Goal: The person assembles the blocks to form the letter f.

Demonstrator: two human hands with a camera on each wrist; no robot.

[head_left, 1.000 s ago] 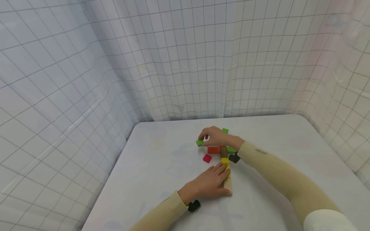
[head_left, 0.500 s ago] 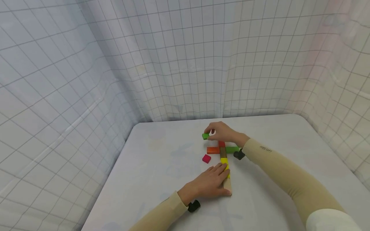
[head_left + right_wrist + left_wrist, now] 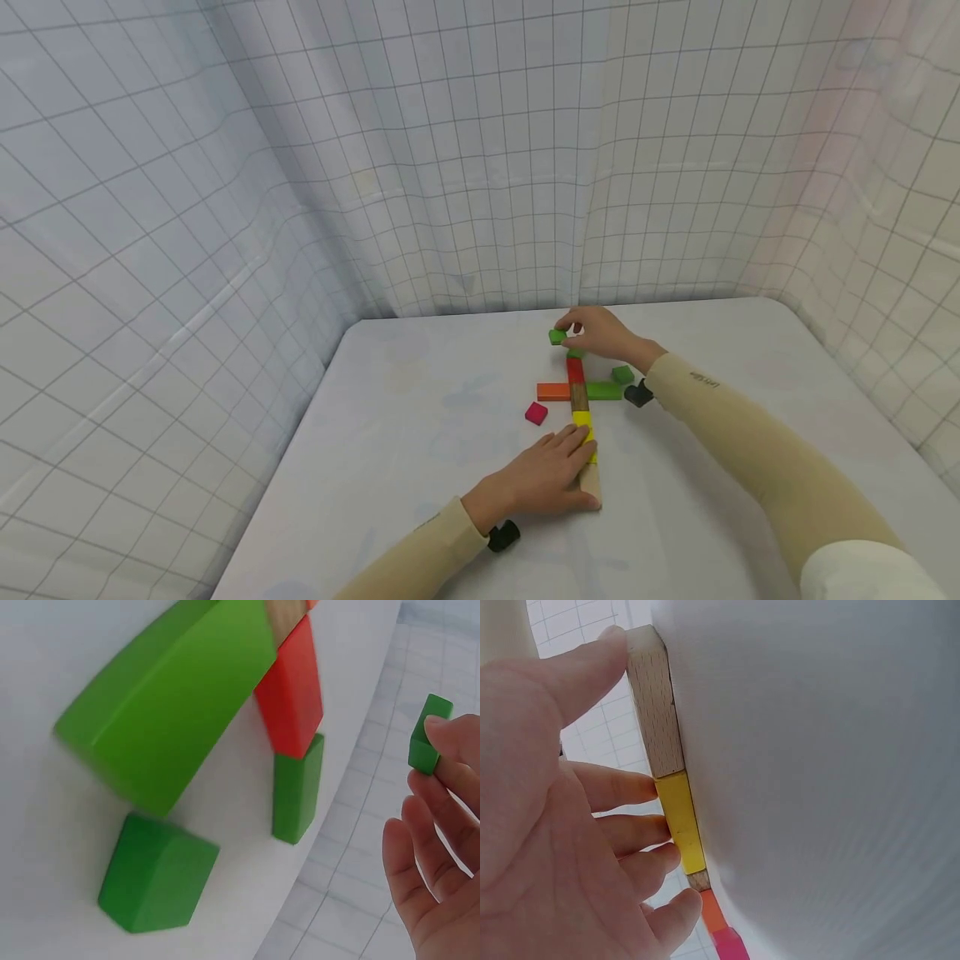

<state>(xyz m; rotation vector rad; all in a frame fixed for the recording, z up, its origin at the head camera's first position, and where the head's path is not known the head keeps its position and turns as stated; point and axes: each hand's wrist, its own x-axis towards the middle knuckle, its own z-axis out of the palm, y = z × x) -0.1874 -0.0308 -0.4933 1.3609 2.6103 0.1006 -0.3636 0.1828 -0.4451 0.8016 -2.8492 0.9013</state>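
Your right hand (image 3: pixel 600 332) pinches a small green cube (image 3: pixel 557 337) between its fingertips at the far end of the block arrangement, held just above the white desk (image 3: pixel 420 417); the right wrist view shows the cube (image 3: pixel 429 744) clear of the surface. Beneath that hand a short green block (image 3: pixel 576 353) lies touching the far end of the red block (image 3: pixel 575 371), which continues the line of blocks running toward you. An orange block (image 3: pixel 553 391) and a long green block (image 3: pixel 603 390) stick out to either side of that line, forming a cross, and another green cube (image 3: pixel 622 374) sits just beside the long green one. Your left hand (image 3: pixel 543 477) lies flat with fingers straight, pressing against the yellow block (image 3: pixel 586 429) and the plain wooden block (image 3: pixel 591 482) at the near end. A magenta cube (image 3: pixel 536 412) sits apart to the left.
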